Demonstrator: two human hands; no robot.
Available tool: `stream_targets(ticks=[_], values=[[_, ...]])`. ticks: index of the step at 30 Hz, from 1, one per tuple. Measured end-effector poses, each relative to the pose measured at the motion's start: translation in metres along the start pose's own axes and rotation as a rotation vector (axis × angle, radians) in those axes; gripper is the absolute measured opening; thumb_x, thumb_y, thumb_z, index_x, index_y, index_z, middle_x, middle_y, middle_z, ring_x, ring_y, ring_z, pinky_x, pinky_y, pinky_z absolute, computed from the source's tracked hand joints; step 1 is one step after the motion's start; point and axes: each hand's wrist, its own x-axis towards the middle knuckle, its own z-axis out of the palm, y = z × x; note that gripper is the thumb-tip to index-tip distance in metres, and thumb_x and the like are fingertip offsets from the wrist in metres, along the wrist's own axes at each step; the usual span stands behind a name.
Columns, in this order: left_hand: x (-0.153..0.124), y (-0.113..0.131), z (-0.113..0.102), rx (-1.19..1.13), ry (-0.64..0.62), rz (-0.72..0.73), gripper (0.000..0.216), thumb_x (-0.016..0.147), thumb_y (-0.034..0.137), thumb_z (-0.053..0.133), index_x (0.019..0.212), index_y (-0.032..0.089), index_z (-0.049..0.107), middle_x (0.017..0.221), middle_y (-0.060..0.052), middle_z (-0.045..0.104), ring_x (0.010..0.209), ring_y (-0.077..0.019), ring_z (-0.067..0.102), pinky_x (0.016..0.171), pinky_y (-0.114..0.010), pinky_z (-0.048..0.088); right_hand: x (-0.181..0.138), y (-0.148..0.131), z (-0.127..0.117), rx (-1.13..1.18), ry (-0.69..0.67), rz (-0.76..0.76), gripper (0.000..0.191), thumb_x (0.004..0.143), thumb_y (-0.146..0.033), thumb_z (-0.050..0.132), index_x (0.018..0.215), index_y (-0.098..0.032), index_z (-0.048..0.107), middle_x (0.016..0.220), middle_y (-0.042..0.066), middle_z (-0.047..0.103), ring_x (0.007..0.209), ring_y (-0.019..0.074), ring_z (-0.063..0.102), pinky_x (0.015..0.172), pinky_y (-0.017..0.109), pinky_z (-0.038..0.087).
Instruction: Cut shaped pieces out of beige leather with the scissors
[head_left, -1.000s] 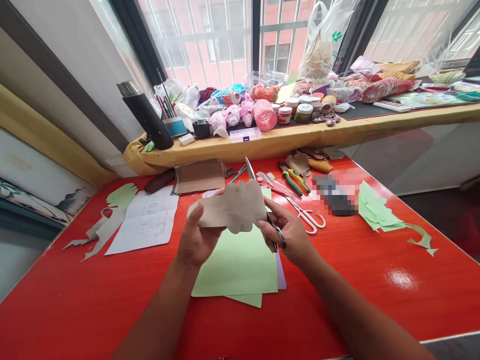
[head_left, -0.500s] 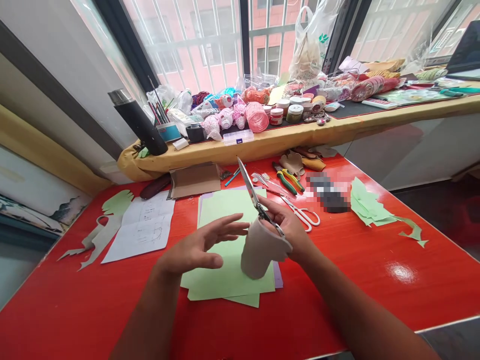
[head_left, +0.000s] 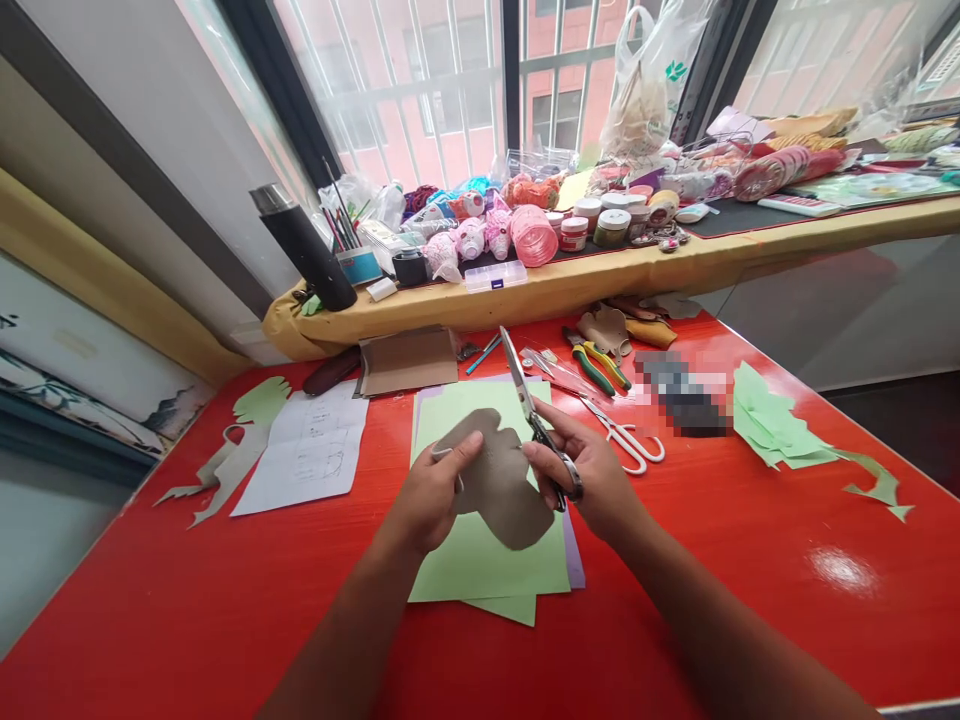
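A grey-brown cut-out piece (head_left: 504, 490) with a scalloped, rounded outline is pinched by its left side in my left hand (head_left: 433, 490), thumb on top. My right hand (head_left: 581, 465) grips a pair of metal scissors (head_left: 521, 385) by the handles, the blades pointing up and away and looking closed together. The scissors lie beside the piece's right edge; whether my right fingers also touch the piece I cannot tell. Below both hands, light green sheets (head_left: 487, 570) lie stacked on the red table (head_left: 300, 620), with a purple sheet (head_left: 575, 560) showing at the right.
White-handled scissors (head_left: 637, 450) and green-yellow pliers (head_left: 596, 370) lie right of the stack. A printed white sheet (head_left: 307, 450) and grey-green scraps (head_left: 232, 470) are at left; green cut paper (head_left: 780, 420) is far right. A crowded window ledge with a black thermos (head_left: 307, 250) runs behind.
My left hand has moved right and taken hold of the cut-out piece, which was curled in my right hand and is now spread flat. The scissors stay in my right hand. The view has shifted slightly.
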Motion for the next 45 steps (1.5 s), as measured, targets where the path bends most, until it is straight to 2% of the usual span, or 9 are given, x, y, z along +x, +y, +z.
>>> stream_targets(ticks=[4,9,12,16,25,31,34,38,45], values=[[0.003,-0.002,0.003,-0.144,0.103,0.053,0.055,0.067,0.046,0.100,0.110,0.016,0.084,0.103,-0.011,0.083,0.094,-0.0267,0.076,0.079,-0.034,0.059,0.004,0.002,-0.005,-0.051,0.071,-0.068,0.091,0.088,-0.054,0.088,0.165,-0.017,0.056,0.066,-0.005,0.064,0.050,0.0170,0.062,0.049,0.030,0.050],[0.003,-0.010,0.010,-0.183,0.122,0.109,0.051,0.072,0.044,0.099,0.110,0.015,0.085,0.111,-0.013,0.084,0.105,-0.0281,0.077,0.088,-0.034,0.059,0.007,0.008,-0.006,-0.041,0.045,-0.085,0.098,0.086,-0.059,0.089,0.168,-0.017,0.053,0.073,-0.002,0.070,0.063,0.0232,0.072,0.064,0.038,0.061],[0.001,-0.013,0.012,-0.230,0.112,0.088,0.051,0.074,0.044,0.098,0.114,0.015,0.084,0.116,-0.013,0.083,0.105,-0.0273,0.077,0.086,-0.034,0.060,0.006,0.011,-0.001,-0.054,0.003,-0.094,0.104,0.083,-0.057,0.092,0.169,-0.014,0.050,0.072,-0.003,0.066,0.068,0.0225,0.070,0.068,0.038,0.059],[-0.002,-0.014,0.015,-0.266,0.095,0.039,0.053,0.074,0.043,0.098,0.117,0.016,0.082,0.118,-0.013,0.083,0.101,-0.0274,0.078,0.079,-0.032,0.062,0.004,0.016,0.003,-0.102,-0.006,-0.076,0.099,0.084,-0.055,0.091,0.166,-0.015,0.054,0.067,-0.008,0.054,0.062,0.0187,0.061,0.060,0.033,0.054],[-0.007,-0.010,0.019,-0.264,-0.005,-0.002,0.056,0.073,0.033,0.097,0.123,0.016,0.077,0.124,-0.015,0.081,0.107,-0.0305,0.078,0.084,-0.035,0.062,0.013,0.016,-0.009,-0.131,0.085,-0.100,0.104,0.086,-0.058,0.088,0.169,-0.012,0.047,0.072,-0.005,0.063,0.068,0.0223,0.069,0.065,0.034,0.056],[-0.006,-0.012,0.020,-0.255,0.026,-0.013,0.059,0.070,0.035,0.098,0.122,0.017,0.078,0.118,-0.012,0.083,0.108,-0.0303,0.078,0.083,-0.034,0.059,0.020,0.020,-0.014,-0.080,0.080,-0.150,0.101,0.084,-0.058,0.090,0.167,-0.014,0.051,0.078,-0.003,0.065,0.076,0.0220,0.067,0.075,0.036,0.057],[-0.005,-0.015,0.021,-0.256,-0.003,0.003,0.057,0.071,0.036,0.098,0.121,0.017,0.079,0.118,-0.012,0.082,0.111,-0.0308,0.077,0.090,-0.036,0.059,0.021,0.021,-0.017,-0.066,0.044,-0.142,0.101,0.084,-0.058,0.090,0.167,-0.015,0.051,0.078,-0.003,0.065,0.071,0.0202,0.063,0.067,0.033,0.054],[-0.002,-0.020,0.022,-0.261,0.004,0.052,0.053,0.070,0.035,0.098,0.117,0.018,0.080,0.122,-0.010,0.082,0.111,-0.0267,0.075,0.092,-0.034,0.057,0.021,0.019,-0.018,-0.059,-0.006,-0.088,0.100,0.084,-0.054,0.090,0.166,-0.010,0.052,0.065,-0.009,0.052,0.055,0.0144,0.048,0.051,0.028,0.039],[0.008,-0.019,0.006,-0.036,0.029,0.174,0.053,0.071,0.047,0.095,0.111,0.014,0.081,0.102,-0.009,0.080,0.092,-0.0214,0.067,0.079,-0.030,0.050,0.024,0.025,-0.019,-0.095,0.034,-0.105,0.104,0.081,-0.054,0.090,0.166,-0.008,0.051,0.066,-0.010,0.045,0.056,0.0142,0.046,0.051,0.028,0.035]])
